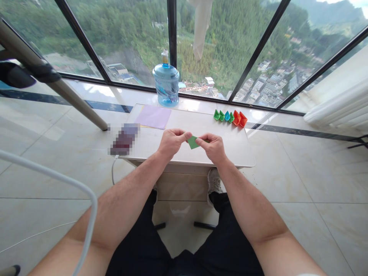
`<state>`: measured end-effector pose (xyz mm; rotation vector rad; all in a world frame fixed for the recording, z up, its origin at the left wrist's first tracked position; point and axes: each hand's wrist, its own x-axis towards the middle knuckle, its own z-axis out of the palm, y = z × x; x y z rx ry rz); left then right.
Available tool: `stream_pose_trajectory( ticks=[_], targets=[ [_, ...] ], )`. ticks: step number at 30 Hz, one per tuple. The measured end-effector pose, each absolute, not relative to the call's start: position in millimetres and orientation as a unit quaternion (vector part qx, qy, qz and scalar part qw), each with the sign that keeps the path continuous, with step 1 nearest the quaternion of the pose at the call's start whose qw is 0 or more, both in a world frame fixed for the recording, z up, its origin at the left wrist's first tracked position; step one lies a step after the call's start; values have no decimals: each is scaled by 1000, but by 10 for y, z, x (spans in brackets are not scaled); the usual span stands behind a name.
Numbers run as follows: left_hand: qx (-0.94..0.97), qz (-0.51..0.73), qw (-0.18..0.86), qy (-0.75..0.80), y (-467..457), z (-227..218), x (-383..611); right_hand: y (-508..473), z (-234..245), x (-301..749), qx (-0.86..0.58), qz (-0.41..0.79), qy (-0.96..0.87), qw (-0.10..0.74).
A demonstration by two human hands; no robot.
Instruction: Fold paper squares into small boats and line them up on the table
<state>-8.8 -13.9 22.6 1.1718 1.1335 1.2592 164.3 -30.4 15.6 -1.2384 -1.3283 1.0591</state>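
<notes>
A small folded piece of green paper [193, 143] is held up over the low white table [184, 156]. My left hand [171, 143] pinches its left corner between thumb and fingers. On the opposite side, my right hand [213, 146] grips the paper with the thumb in front and the fingers behind. Both hands partly cover its edges. Toward the table's back right stands a row of small folded paper boats: several green ones [221, 115], a blue one [227, 116] and orange-red ones [239, 119].
Purple paper sheets [155, 117] lie at the table's back left. A pixelated, blurred item [124, 142] with a white cable [112, 170] sits at the left edge. Behind the table stands a large blue water bottle [166, 86] by the window. A tan pole [77, 97] slants at left.
</notes>
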Motion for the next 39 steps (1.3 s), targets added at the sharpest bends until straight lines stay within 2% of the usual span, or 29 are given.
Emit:
stream_pose_trajectory(
  ticks=[15,24,39],
  targets=[
    [494,533,493,479,-155,221,-87,-300,178,1617,-506,464,-538,490],
    [443,556,533,459,-163,223,-84,-276,128,1667,-512,464,-528,494],
    [441,558,540,450,-165,274,-88,-296,114,1630,-491,494,-550,462]
  ],
)
